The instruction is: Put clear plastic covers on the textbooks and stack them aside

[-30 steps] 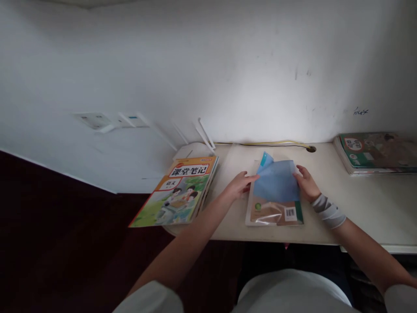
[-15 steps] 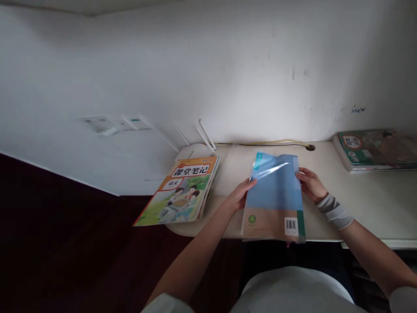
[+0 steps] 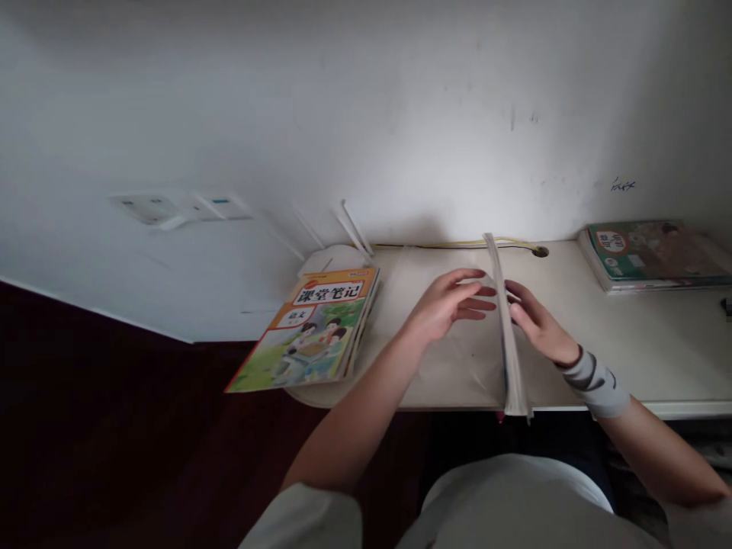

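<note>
A book [image 3: 508,343] stands on its edge on the pale desk [image 3: 640,351], its page edges facing up. My right hand [image 3: 540,324] is at the book's right side, fingers bent against it and partly hidden behind it. On the left side, my left hand [image 3: 451,305] has its fingers apart, with the fingertips close to the book's cover; whether they touch it I cannot tell. A clear plastic sheet [image 3: 451,358] lies on the desk under my left hand.
A stack of books with an orange and green cover [image 3: 314,328] lies at the desk's left end, beside a white router [image 3: 332,261] with antennas. Another book stack [image 3: 657,255] is at the back right. A cable hole [image 3: 540,252] sits near the wall.
The book has turned from lying with its blue back cover up to standing on edge. My left hand has let go of its left edge and spread its fingers.
</note>
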The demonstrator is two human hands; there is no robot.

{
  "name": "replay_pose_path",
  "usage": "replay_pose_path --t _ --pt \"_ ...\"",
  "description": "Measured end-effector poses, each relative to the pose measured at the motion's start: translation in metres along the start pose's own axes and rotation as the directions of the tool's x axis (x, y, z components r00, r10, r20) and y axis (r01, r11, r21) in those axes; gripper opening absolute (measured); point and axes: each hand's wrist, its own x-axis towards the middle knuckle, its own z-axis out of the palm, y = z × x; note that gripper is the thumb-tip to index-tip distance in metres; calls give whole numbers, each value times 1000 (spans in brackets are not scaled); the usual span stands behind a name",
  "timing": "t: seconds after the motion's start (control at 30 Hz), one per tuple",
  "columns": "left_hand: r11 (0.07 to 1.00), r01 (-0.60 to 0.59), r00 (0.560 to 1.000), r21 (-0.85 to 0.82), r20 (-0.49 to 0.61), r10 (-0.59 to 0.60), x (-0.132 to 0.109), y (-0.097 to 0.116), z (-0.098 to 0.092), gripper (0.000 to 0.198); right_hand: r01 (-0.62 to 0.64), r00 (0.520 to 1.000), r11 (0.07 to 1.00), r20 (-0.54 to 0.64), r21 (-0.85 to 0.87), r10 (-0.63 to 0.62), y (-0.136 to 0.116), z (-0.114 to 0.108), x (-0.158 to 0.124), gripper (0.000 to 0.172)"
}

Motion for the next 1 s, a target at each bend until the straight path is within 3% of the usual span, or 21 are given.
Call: replay_pose_path --t 0.13,0.23,0.33,0.47,0.57,0.63,0.7,0.77,0.8,0.87,0.93,1.0 --pt "999 47 993 10 110 -48 11 -9 23 36 -126 987 957 -67 260 148 0 -37 -3 65" --pt "998 58 989 15 135 -59 11 -7 21 37 -239 961 868 -21 436 275 14 -78 -14 67" --pt "994 66 996 81 56 -71 -1 0 -3 37 -387 896 773 7 502 444 40 -111 -32 52" --pt "962 157 982 222 -137 -129 -27 -18 -54 44 -424 831 792 -159 440 533 80 -126 -50 56" --pt "891 234 947 389 -299 -118 -38 -53 -86 52 -411 836 829 -206 380 508 100 -125 -49 64" --pt "805 282 914 522 -402 -59 -41 -73 -95 53 -402 856 872 -222 279 466 106 -125 -45 66" --pt "665 251 874 704 -460 157 -41 -86 -93 55 -344 884 938 -327 30 335 104 -125 -40 66" --pt "437 180 822 881 -379 425 -41 -91 -80 56 -233 906 909 -416 -345 75 95 -121 -37 64" --pt "311 153 809 938 -300 505 -40 -92 -70 57 -171 920 838 -389 -518 -52 88 -114 -36 62" --pt "116 123 847 986 -165 505 -38 -97 -47 57 -30 966 668 -194 -744 -173 73 -92 -33 56" --pt "12 114 917 993 -110 383 -34 -107 -27 60 145 986 556 75 -818 -147 60 -60 -27 51" --pt "-35 117 962 992 -105 253 -30 -121 -14 62 301 952 486 292 -821 -95 56 -27 -19 53"
